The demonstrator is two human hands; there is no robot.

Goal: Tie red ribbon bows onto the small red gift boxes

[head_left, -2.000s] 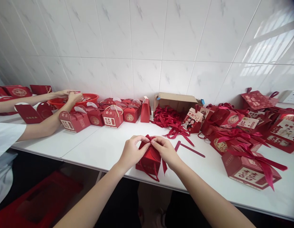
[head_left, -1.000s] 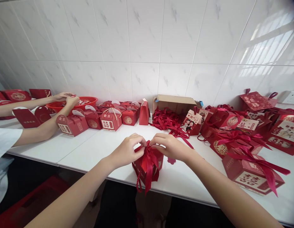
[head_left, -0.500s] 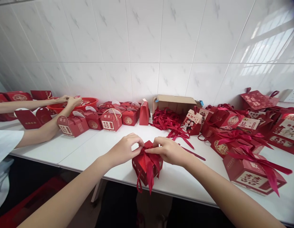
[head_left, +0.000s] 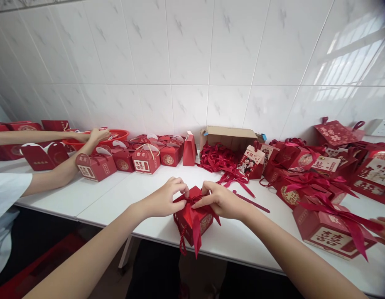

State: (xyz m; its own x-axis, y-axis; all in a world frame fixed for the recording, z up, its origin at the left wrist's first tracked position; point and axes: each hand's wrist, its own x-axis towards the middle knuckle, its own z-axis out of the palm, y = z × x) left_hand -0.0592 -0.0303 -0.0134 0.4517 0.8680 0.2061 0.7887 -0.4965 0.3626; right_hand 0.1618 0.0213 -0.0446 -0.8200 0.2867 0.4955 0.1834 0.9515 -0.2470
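A red gift box [head_left: 186, 228] with gold print stands at the table's front edge, cornerwise to me. Across its top lies a dark red ribbon [head_left: 196, 232], knotted or bowed, its tails hanging down the front. My left hand [head_left: 167, 198] pinches the ribbon from the left, thumb and fingers closed at the knot. From the right, my right hand [head_left: 219, 200] also pinches it, fingertips close to the left thumb. A twisted red cord [head_left: 182, 241] dangles at the box's left side. The exact form of the knot is partly hidden by my fingers.
Behind the box, a cardboard carton [head_left: 229, 132] spills red ribbons [head_left: 219, 158]. Ribboned boxes [head_left: 332, 232] crowd the right; another person's hand [head_left: 383, 228] is at the right edge. At left, a co-worker's hand [head_left: 99, 135] is over a red basin [head_left: 122, 133], near several boxes [head_left: 145, 160].
My fingers have shifted slightly at the knot, and the right ribbon tail has swung outward, baring the box's gold print. Another person's hand has appeared at the right edge.
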